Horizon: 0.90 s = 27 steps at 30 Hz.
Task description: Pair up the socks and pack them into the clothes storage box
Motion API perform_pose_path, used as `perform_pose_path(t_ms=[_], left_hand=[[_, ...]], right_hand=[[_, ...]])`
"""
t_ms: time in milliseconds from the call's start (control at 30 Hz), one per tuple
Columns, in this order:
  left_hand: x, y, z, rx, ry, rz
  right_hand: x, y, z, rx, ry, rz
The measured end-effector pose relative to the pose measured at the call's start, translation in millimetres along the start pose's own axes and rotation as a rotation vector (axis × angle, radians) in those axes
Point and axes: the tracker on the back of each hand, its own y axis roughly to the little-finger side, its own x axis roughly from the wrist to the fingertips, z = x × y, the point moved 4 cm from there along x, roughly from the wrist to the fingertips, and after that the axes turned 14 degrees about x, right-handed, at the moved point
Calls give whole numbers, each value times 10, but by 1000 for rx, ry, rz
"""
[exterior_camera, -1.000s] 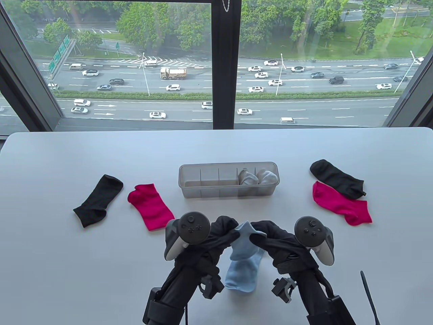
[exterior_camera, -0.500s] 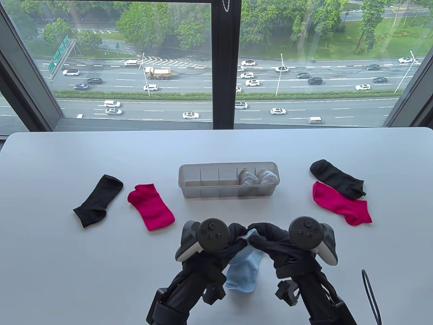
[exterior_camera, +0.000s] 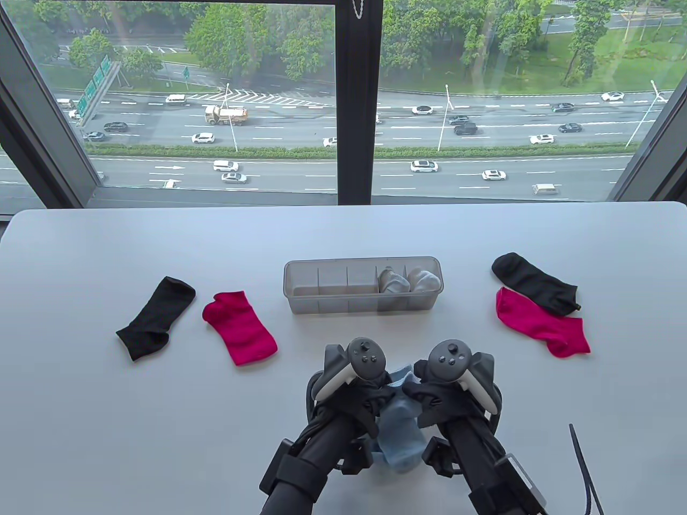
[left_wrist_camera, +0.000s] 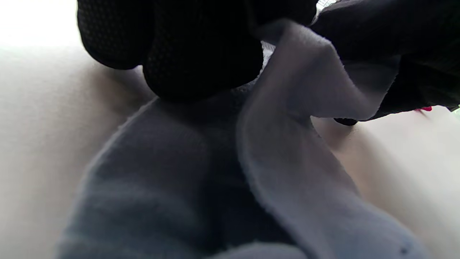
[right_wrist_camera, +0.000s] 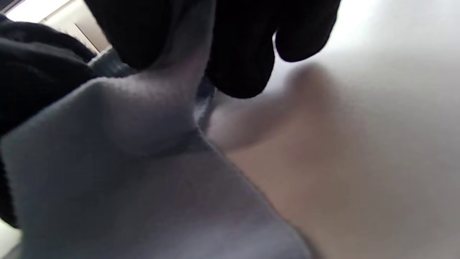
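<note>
The storage box (exterior_camera: 363, 286) sat mid-table (exterior_camera: 107, 429), two sock bundles (exterior_camera: 409, 280) in its right compartments. Two socks (exterior_camera: 198, 322) lay left of it, two overlapping socks (exterior_camera: 539, 303) right. Near the front edge, both hands (exterior_camera: 400, 394) met on a sock (exterior_camera: 401, 429).

- The light blue sock (exterior_camera: 400, 424) is showing soft, matt knitted cloth with a ribbed cuff.
- The storage box (exterior_camera: 362, 306) is looking like translucent, frosted plastic.
- The table (exterior_camera: 107, 429) is appearing smooth and matt.
- The gloves' fingers (left_wrist_camera: 201, 54) are showing fine-meshed black fabric.
</note>
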Motion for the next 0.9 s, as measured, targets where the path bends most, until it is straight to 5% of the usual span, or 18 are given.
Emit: perform_pose_path(t_ms=[267, 367, 600, 733, 833, 900], left_hand=[[-128, -11, 28, -23, 55, -56], [-276, 107, 255, 139, -98, 30], [-291, 166, 224, 6, 79, -107], [-368, 290, 468, -152, -203, -20], [-437, 400, 554, -155, -270, -5], [-460, 456, 587, -221, -314, -34]], right_hand=[[60, -51, 131, -160, 17, -2], [48, -6, 116, -106, -29, -36], [-170, -235, 31, 100, -55, -362], [-253, -295, -215, 189, 66, -411], [-321, -265, -395, 199, 119, -448], [-357, -284, -459, 194, 42, -499]])
